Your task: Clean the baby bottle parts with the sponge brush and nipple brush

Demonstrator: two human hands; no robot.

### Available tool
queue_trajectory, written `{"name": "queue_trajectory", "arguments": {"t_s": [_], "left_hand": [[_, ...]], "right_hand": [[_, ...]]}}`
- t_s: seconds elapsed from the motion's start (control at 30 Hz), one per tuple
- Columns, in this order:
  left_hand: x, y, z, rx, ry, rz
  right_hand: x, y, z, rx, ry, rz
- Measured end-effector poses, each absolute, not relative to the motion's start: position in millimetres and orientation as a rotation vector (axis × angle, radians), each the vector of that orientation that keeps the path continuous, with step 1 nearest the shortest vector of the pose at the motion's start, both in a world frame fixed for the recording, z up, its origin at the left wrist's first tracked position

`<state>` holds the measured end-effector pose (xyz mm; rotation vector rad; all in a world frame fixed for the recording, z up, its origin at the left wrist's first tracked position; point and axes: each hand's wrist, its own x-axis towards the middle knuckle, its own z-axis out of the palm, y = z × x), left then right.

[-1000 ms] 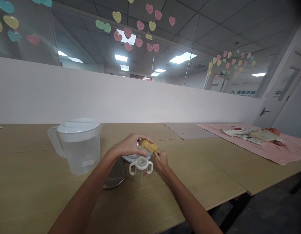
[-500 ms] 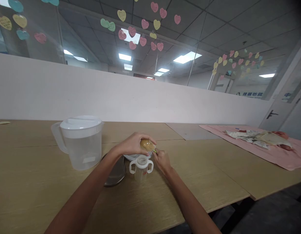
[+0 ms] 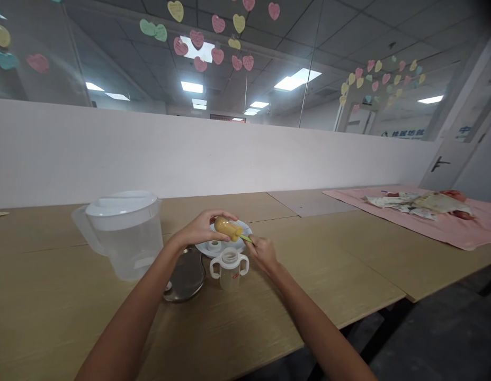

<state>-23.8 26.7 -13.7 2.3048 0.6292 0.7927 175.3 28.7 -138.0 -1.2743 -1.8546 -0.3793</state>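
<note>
My left hand [image 3: 203,228] is closed around a glossy amber, rounded piece [image 3: 226,227] with a yellow rim, tilted so that its rim faces right. My right hand [image 3: 263,251] pinches a thin green stick [image 3: 246,238], whose far end meets that rim; its tip is hidden. Just below both hands a clear feeding bottle [image 3: 230,275] with two white handles stands upright, its mouth uncovered. Behind it lies a white plate [image 3: 245,230], bearing a small white ring [image 3: 214,245].
A lidded clear pitcher [image 3: 128,238] stands to the left. Beside my left forearm lies a metal kidney-shaped tray [image 3: 185,275]. A pink cloth [image 3: 420,227] with fabric items covers the table's right end. The table's front edge [image 3: 348,324] runs near my right forearm.
My left hand has tipped the amber piece and drawn slightly left, showing its rim and more of the green stick. The plate is more visible. My view has shifted slightly.
</note>
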Motion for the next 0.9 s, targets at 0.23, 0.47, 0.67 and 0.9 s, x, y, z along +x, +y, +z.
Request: {"name": "queue_trajectory", "arguments": {"t_s": [0.23, 0.47, 0.67, 0.9], "left_hand": [[-27.6, 26.5, -12.5, 2.25, 0.64, 0.795], [-25.4, 23.1, -10.0, 2.217, 0.681, 0.723], [-24.8, 19.1, -6.9, 2.236, 0.691, 0.671], [-15.7, 8.2, 0.2, 2.408, 0.72, 0.649]], "right_hand": [[171.2, 26.2, -131.7, -1.197, -1.756, -0.068], [171.2, 25.8, -129.6, -1.187, -1.704, 0.072], [173.6, 28.9, -131.6, -1.3, -1.774, 0.03], [168.5, 25.5, -129.6, -1.561, -1.853, -0.247]]}}
